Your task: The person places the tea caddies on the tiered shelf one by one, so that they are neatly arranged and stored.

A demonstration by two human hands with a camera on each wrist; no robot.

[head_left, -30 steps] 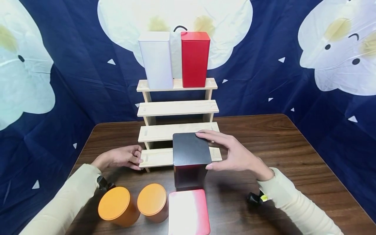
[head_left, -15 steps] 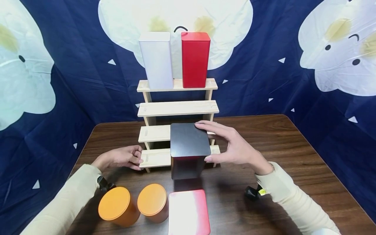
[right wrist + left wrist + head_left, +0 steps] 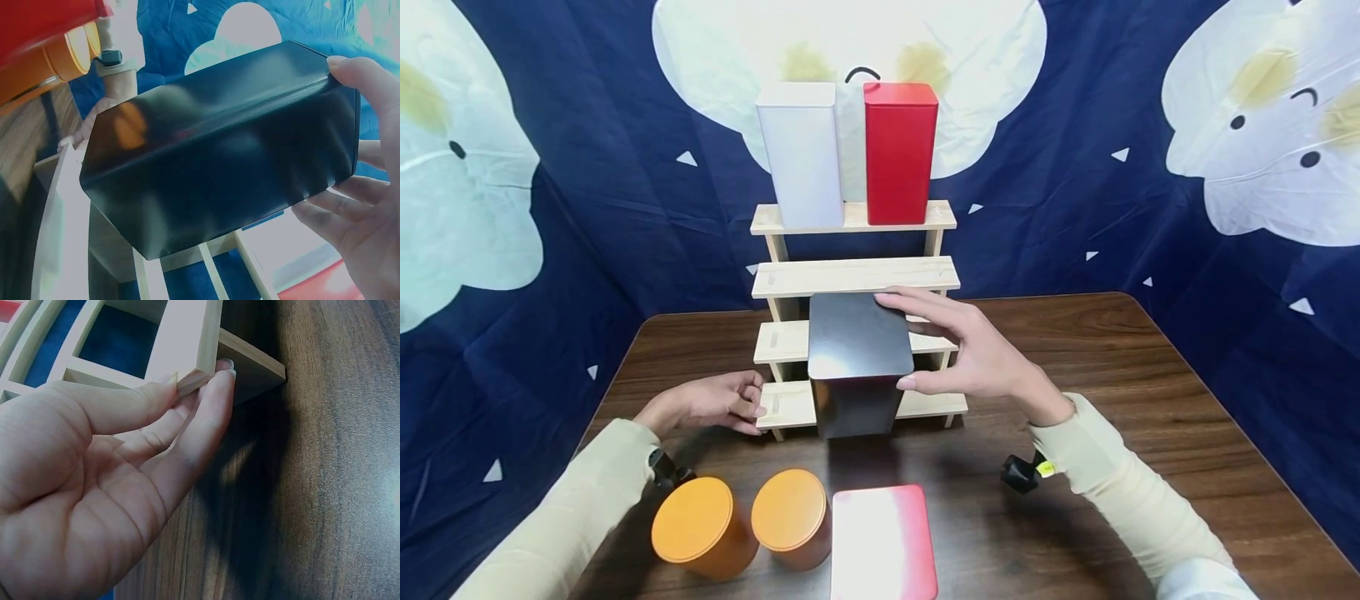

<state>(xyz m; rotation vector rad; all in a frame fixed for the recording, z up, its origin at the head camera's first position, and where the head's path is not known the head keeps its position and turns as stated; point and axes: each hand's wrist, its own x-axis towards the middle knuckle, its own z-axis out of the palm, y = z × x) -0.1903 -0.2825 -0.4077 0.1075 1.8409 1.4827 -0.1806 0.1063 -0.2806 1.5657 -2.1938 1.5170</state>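
My right hand (image 3: 966,350) grips a tall black square tin (image 3: 859,342) by its upper end, thumb on the near side and fingers over the lid's edge. In the right wrist view the tin (image 3: 219,150) is off the table, in front of the lower steps of the rack. With thumb and fingers my left hand (image 3: 718,402) pinches the left end of the lowest board of the stepped wooden rack (image 3: 786,404). That pinch shows closely in the left wrist view, around the board's corner (image 3: 190,378). A white tin (image 3: 801,158) and a red tin (image 3: 898,154) stand on the top step.
Two round orange tins (image 3: 694,521) stand on the dark wooden table (image 3: 1075,367) at the front left. A red square tin (image 3: 883,542) with a glaring lid stands right of them. A blue cloth (image 3: 1037,225) with white clouds hangs behind the table.
My right hand has carried the black tin up and away from me, then slightly left, over the lower steps. The left hand stays at the rack's lowest board.
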